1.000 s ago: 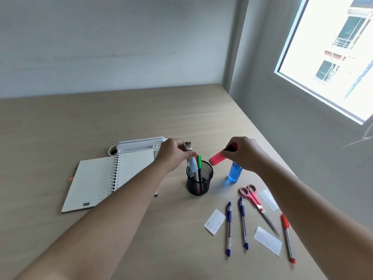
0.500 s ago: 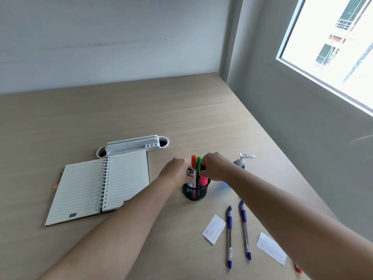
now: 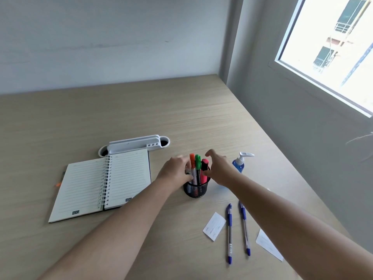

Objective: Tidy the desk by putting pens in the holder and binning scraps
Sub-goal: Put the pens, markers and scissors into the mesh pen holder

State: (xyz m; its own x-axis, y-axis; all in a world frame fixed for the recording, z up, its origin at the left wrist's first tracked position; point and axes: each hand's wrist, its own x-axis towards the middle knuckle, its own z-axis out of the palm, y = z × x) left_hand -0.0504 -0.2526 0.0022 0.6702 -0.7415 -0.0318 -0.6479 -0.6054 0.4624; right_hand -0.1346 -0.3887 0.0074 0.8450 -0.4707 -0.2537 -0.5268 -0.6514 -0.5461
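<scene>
Letting go cleanly was the trick at this step imo: w/ the pink highlighter (image 3: 204, 172) standing in the black mesh pen holder (image 3: 195, 189), the fingers needed to come off straight up and outward so nothing got tipped, bc the cup looked light and top-heavy w/ the orange marker (image 3: 192, 162) and green marker (image 3: 198, 163) also poking out. Steadying the rim w/ the other hand made sense too.

Right hand (image 3: 219, 171) was spread fairly wide, fingers arched over the highlighter, thumb low near its body. Looked like it had nothing gripped, tho the thumb was maybe just touching it; couldn't say for sure. Left hand (image 3: 175, 171) was curled against the left side of the holder at the rim, fingertips hidden behind the markers, so whether it was pinching something or just bracing the cup I couldn't tell.

Plenty was left on the desk (image 3: 141, 110): two blue pens (image 3: 229, 233) lay side by side near the front right, w/ a paper scrap (image 3: 214, 226) just left of them and another scrap (image 3: 267, 245) to the right, partly under the right forearm. No bin was in view. Open spiral notebook (image 3: 101, 183) sat to the left, blue pump bottle (image 3: 239, 163) just behind the right hand.
</scene>
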